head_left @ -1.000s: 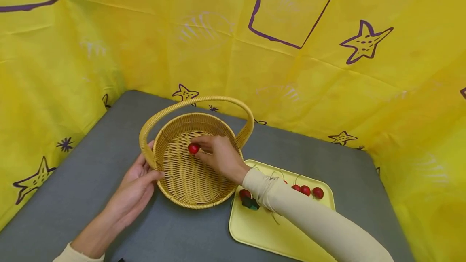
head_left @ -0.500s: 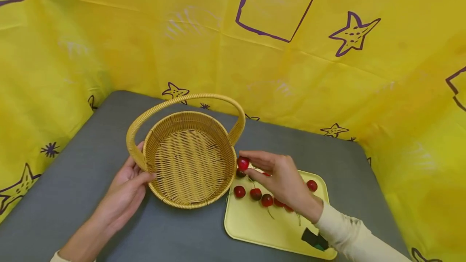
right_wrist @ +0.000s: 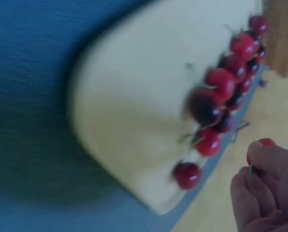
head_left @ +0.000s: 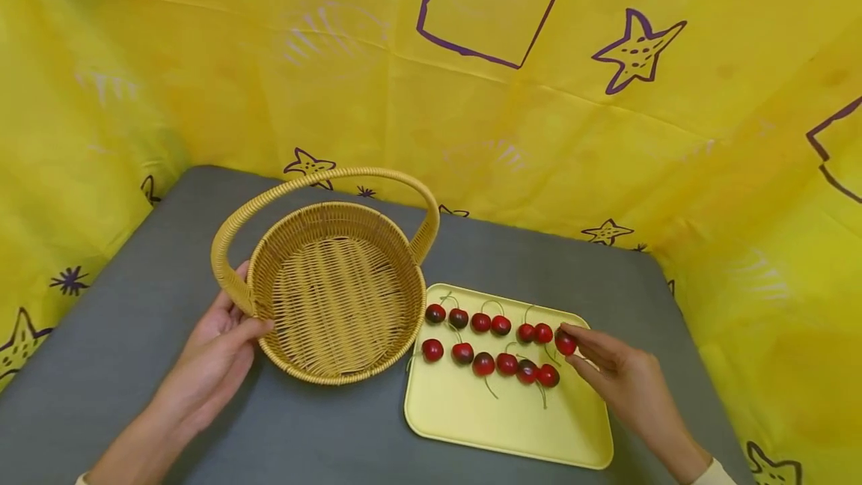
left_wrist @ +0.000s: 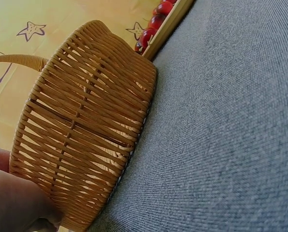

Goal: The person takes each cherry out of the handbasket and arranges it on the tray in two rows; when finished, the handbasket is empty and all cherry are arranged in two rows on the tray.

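Note:
A round woven basket (head_left: 340, 305) with a tall arched handle stands on the grey table. My left hand (head_left: 218, 350) grips its left rim, thumb on top and fingers along the outer wall. In the left wrist view that thumb (left_wrist: 18, 200) presses at the rim. My right hand (head_left: 636, 384) pinches a red cherry (head_left: 566, 341) between thumb and fingertips over the right end of a pale yellow tray (head_left: 485, 418). Its stem hangs by the palm in the right wrist view. Several dark red cherries (head_left: 483, 364) with green stems lie on the tray in two rows.
The tray sits close to the basket's right side. Behind the grey table (head_left: 539, 260) hangs a yellow cloth (head_left: 471, 133) with purple starfish drawings, which also covers both sides.
My right hand has carried the cherry out of the basket and rightward across the tray to its right end. The left hand has kept its grip on the basket.

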A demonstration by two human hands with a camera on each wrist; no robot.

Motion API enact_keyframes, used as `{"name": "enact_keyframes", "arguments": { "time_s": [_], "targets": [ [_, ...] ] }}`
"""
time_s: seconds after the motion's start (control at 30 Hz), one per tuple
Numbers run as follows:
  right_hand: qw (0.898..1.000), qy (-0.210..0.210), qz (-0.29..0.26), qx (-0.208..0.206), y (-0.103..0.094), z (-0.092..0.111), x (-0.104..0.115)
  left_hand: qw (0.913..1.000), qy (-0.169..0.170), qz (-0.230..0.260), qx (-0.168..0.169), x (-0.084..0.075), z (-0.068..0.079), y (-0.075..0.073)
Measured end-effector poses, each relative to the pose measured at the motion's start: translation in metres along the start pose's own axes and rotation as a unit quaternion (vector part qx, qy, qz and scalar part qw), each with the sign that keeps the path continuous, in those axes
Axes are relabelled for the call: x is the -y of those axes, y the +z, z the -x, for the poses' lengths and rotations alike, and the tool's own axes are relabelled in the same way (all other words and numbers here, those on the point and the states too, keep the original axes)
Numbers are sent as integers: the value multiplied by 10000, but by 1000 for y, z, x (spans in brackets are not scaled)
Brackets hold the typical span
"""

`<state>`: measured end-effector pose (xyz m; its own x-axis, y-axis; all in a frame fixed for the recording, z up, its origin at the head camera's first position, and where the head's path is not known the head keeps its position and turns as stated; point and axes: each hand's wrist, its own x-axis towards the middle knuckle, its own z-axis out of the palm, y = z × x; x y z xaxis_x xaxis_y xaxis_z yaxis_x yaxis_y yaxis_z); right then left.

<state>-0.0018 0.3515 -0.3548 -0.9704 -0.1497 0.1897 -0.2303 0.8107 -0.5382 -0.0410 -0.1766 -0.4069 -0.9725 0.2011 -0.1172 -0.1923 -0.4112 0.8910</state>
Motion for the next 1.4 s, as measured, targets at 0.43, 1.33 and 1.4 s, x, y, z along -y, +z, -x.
{"name": "enact_keyframes", "arguments": {
  "time_s": [0.43, 1.33, 1.4],
  "targets": [
    [9928, -234, 1152, -214, 12, 34, -32, 10000, -11, 45, -8, 0, -1, -5],
    [9839, -783, 1591, 224, -5, 26, -30, 9981, 262, 549, -114, -7, -1, 0],
    [9848, -779, 1548, 135, -13, 23, -20, 9936, 673, 898, -125, -10, 4, -1]
  ]
}}
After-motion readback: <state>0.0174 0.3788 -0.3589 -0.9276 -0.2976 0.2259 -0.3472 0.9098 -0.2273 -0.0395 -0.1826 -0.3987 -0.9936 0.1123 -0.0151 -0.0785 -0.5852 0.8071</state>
